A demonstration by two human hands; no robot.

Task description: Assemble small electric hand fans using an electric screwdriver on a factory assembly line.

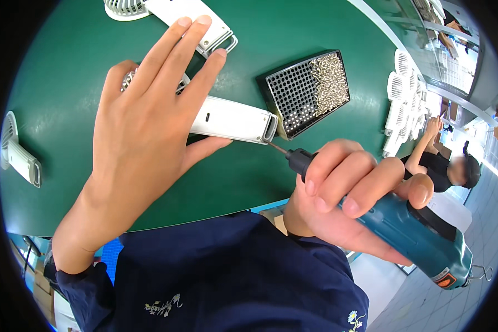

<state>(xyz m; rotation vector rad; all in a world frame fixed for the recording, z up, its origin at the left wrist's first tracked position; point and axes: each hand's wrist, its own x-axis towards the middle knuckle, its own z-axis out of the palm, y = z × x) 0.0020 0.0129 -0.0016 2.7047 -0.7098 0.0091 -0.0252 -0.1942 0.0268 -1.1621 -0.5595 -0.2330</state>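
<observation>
A white handheld fan [235,119] lies on the green table, its slim handle pointing right and its grille mostly hidden under my left hand [149,119]. That hand steadies the fan, thumb along the handle's near edge and fingers stretched across its far side. In my right hand [354,185] is a teal electric screwdriver [426,243] with a black nose, fingers wrapped round its body. Its thin bit meets the fan handle's right end, at the corner near the wire loop. Whether a screw sits under the tip is too small to tell.
A black screw tray [293,91] with many holes holds loose screws just beyond the handle's end. Another white fan [196,25] lies at the far side, one more [22,157] at the left. Several fans [401,110] are piled far right, near a seated person [442,169].
</observation>
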